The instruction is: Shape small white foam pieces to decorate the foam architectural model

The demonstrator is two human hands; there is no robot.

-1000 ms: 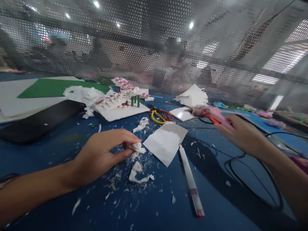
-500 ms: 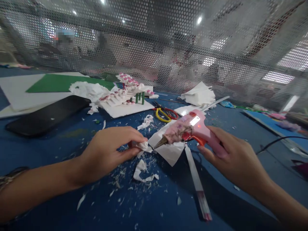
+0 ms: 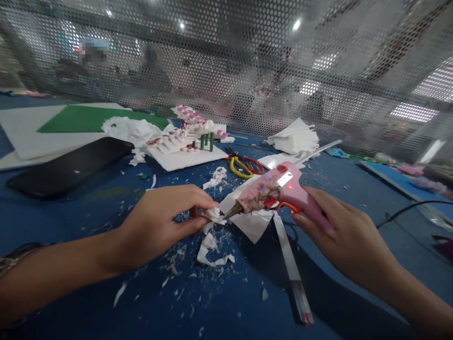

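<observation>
My left hand (image 3: 163, 224) pinches a small folded piece of white paper (image 3: 214, 215) between thumb and fingers, just above the blue table. In my right hand (image 3: 339, 226) is a pink hot glue gun (image 3: 271, 189) with a lit red light, its grip wrapped by the fingers. Its dark nozzle points left and meets the edge of the pinched paper; whether glue is coming out I cannot tell. A white paper sheet (image 3: 255, 229) lies under the gun. Torn paper scraps (image 3: 208, 250) are scattered below my left hand.
Behind my hands stand pliers with yellow and red handles (image 3: 244, 167) and a white board (image 3: 173, 160) bearing pink-tipped paper pieces and green posts. A black phone (image 3: 67, 167) lies left, a clear strip (image 3: 292, 269) front right. The gun's black cord (image 3: 406, 208) runs right. Perforated metal (image 3: 226, 71) forms the back.
The glue gun has shifted slightly left and down, bringing its nozzle to the paper in my left hand. My left hand keeps its pinch; the view has moved slightly.
</observation>
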